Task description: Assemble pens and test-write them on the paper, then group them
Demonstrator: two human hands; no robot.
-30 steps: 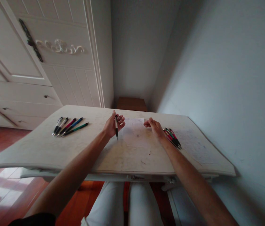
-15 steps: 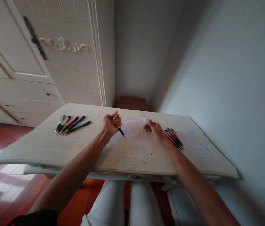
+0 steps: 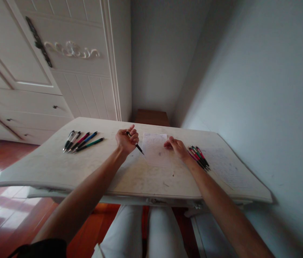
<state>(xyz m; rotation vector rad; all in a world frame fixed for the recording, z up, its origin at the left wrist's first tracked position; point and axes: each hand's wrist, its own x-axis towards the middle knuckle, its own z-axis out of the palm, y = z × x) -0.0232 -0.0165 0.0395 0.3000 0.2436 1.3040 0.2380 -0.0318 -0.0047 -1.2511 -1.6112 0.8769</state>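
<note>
My left hand is closed around a black pen, its thumb raised. The pen slants down to the right, with its tip by the left edge of a sheet of paper that bears faint writing. At the sheet's right edge rests my right hand, fingers loosely bent and thumb apart, with nothing visible in it. Just right of that hand, several pens with red, green and purple parts lie bunched together. Several more pens, in white, red, blue and green, are fanned out at the left.
A second written sheet lies on the right part of the white table. The wall runs along the table's right side. White cabinets stand behind on the left, and a brown wooden piece is beyond the far edge.
My left hand has shifted very slightly up and left with the pen, and the pen's tip sits a little higher. My right hand stays put.
</note>
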